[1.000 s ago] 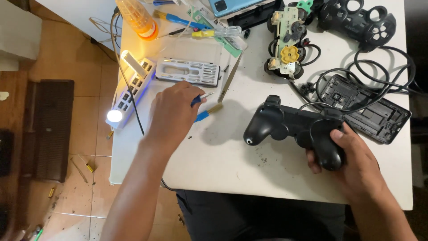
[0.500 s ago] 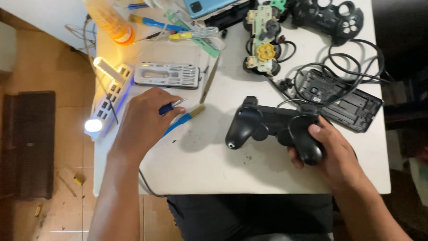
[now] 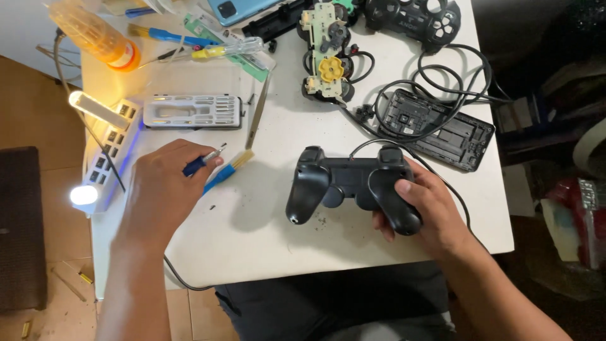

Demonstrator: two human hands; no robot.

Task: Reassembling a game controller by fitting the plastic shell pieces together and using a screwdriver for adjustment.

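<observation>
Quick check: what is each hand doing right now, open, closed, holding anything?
Left hand: closed on a small blue-handled screwdriver.
Right hand: closed on one grip of the black game controller.

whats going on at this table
A person sits at a white table strewn with game controller parts. Their right hand grips one handle of a black game controller lying face down, its cable trailing away. Their left hand holds a small blue-handled screwdriver just above a blue brush. Farther back lie an opened controller circuit board, an empty black shell and a grey bit case.
</observation>
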